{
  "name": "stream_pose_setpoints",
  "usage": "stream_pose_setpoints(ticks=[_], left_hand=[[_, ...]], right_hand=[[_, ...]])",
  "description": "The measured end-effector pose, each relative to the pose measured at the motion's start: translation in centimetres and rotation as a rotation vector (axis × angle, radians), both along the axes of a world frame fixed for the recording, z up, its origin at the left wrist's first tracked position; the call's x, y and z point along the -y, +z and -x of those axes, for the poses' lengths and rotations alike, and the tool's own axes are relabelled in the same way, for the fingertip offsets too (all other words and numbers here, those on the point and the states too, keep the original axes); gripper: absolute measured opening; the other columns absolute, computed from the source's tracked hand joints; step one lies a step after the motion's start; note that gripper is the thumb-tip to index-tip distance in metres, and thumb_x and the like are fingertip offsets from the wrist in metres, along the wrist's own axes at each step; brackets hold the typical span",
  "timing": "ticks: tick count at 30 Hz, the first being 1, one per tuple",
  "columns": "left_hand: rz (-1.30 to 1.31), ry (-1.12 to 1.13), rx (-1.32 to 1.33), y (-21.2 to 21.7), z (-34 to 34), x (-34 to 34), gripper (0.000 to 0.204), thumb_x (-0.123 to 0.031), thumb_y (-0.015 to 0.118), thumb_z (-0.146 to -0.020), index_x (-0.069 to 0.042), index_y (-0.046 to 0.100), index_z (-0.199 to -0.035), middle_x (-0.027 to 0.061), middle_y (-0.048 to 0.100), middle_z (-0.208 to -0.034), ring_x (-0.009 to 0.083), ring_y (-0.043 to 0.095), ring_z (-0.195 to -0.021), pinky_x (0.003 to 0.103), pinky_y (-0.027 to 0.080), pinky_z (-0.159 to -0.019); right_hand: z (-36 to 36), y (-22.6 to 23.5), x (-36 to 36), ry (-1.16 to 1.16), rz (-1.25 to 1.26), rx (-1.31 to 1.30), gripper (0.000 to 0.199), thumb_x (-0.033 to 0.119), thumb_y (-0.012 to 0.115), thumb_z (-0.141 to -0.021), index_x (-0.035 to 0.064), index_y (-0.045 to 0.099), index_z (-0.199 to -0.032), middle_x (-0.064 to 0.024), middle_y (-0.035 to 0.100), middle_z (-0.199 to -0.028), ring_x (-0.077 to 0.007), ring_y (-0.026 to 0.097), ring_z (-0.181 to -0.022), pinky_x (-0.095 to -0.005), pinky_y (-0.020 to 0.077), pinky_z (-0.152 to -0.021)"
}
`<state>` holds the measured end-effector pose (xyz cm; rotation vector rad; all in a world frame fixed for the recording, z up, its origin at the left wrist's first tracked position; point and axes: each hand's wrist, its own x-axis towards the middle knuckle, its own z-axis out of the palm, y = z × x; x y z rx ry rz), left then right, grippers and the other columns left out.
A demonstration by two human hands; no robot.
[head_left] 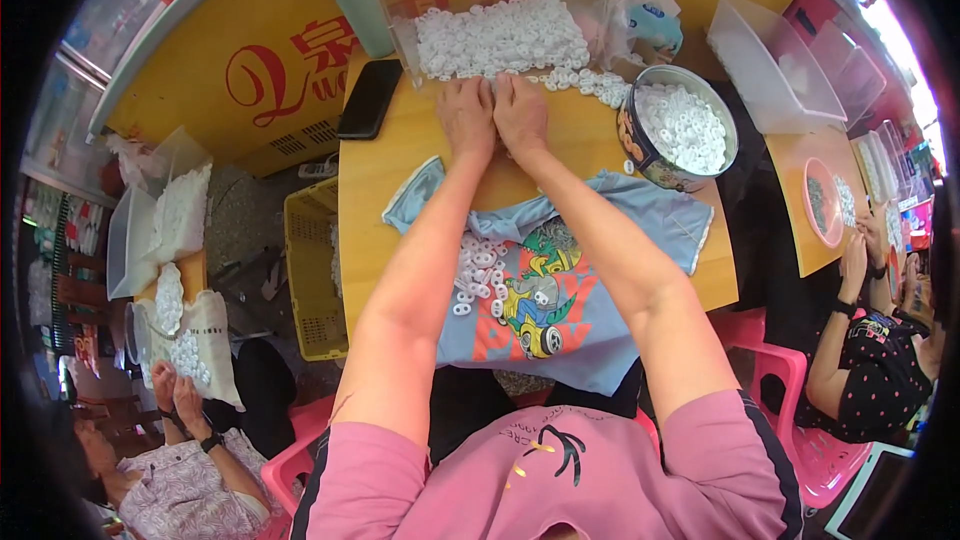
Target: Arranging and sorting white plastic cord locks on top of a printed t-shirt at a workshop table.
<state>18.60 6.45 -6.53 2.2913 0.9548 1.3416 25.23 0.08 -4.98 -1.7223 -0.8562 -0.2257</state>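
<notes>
My left hand (466, 120) and my right hand (522, 117) meet side by side at the near edge of a heap of small white plastic pieces (500, 35). These look like ovals with two holes. The heap sits in a clear plastic box (398, 35) at the table's far side. Both hands have curled fingers with the tips drawn together; what they pinch is hidden. A blue printed T-shirt (600, 330) lies under my forearms, with several more white pieces (480, 270) on it. Some loose pieces (590, 83) trail right of my right hand.
A round tin (632, 132) full of white pieces stands on the table's right. A black phone (370, 100) and a green tumbler (360, 5) are at the far left. A yellow crate (310, 270) is beside the table. Co-workers sit left (190, 480) and right (850, 370).
</notes>
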Motion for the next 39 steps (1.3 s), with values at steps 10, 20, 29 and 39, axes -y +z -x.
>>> stream_pose_setpoints(ticks=[10,20,29,39], left_hand=[[0.856,-0.236,0.622,0.9,-2.1,0.0,0.023,-0.024,0.066,-0.098,-0.003,0.072,-0.105,0.0082,0.071,-0.095,0.0189,0.064,-0.085,0.033,0.051,-0.075],[1.066,-0.388,0.881,4.8,-1.8,2.5,0.020,-0.022,0.074,-0.093,-0.003,0.069,-0.091,0.0041,0.068,-0.087,0.0146,0.061,-0.077,0.030,0.050,-0.070],[1.036,-0.695,0.889,15.4,-10.1,13.6,0.036,-0.033,0.062,-0.099,-0.003,0.068,-0.081,0.0076,0.069,-0.081,0.0139,0.060,-0.073,0.030,0.049,-0.070],[0.784,-0.772,0.647,12.6,-16.9,18.6,0.026,-0.019,0.055,-0.097,0.002,0.070,-0.095,0.0167,0.070,-0.083,0.0280,0.068,-0.076,0.037,0.053,-0.075]], right_hand=[[1.5,0.3,-1.9,0.128,-0.500,-0.802,0.040,0.033,0.057,-0.101,-0.0033,0.071,-0.113,-0.0068,0.073,-0.103,-0.0172,0.065,-0.093,-0.0323,0.0510,-0.083],[2.0,3.4,0.1,0.285,-0.691,-1.131,0.025,0.029,0.072,-0.094,0.0037,0.072,-0.097,-0.0014,0.069,-0.093,-0.0116,0.061,-0.082,-0.0272,0.0499,-0.073],[-5.5,15.0,12.1,0.023,-0.596,-0.465,0.026,0.024,0.065,-0.097,-0.0006,0.072,-0.091,-0.0079,0.073,-0.088,-0.0143,0.065,-0.079,-0.0279,0.0514,-0.076],[-14.2,13.2,19.9,-0.017,-0.254,-0.433,0.033,0.025,0.056,-0.104,-0.0030,0.071,-0.110,-0.0074,0.073,-0.107,-0.0168,0.066,-0.101,-0.0299,0.0491,-0.094]])
